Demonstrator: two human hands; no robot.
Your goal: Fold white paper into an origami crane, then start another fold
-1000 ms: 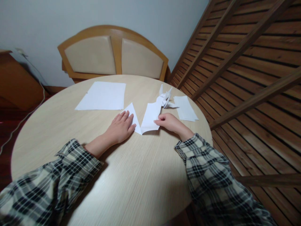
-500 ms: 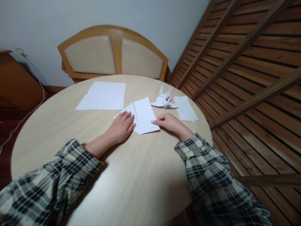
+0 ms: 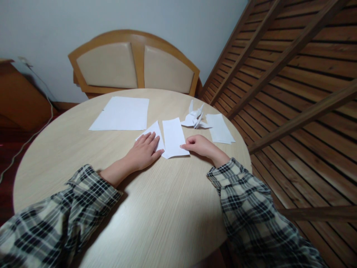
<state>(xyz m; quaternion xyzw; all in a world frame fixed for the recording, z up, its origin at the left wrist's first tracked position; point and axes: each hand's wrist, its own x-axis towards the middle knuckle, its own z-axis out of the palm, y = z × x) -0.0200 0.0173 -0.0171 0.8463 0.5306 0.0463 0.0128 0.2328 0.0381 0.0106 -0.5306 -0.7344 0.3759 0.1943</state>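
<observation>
My left hand [image 3: 144,150] lies flat, fingers stretched out, on a white folded piece of paper [image 3: 156,129] that comes to a point at its far end. My right hand [image 3: 199,146] is closed, pinching the near right edge of a white rectangular paper strip [image 3: 173,136] between thumb and fingers. A narrow V-shaped gap parts the strip from the pointed piece; the two still meet at the near end by my left thumb. Just beyond my right hand stands a folded white paper crane [image 3: 195,118].
The round wooden table [image 3: 145,216] carries a stack of white paper sheets [image 3: 121,113] at the far left and some smaller paper strips [image 3: 220,128] at the right. A padded headboard-like back [image 3: 139,63] rises behind, and a slatted wooden panel [image 3: 292,74] flanks the right side.
The gap between the strip and the pointed piece has widened at the far end, the strip's top turning right. My left thumb has shifted slightly right; my right hand has barely moved.
</observation>
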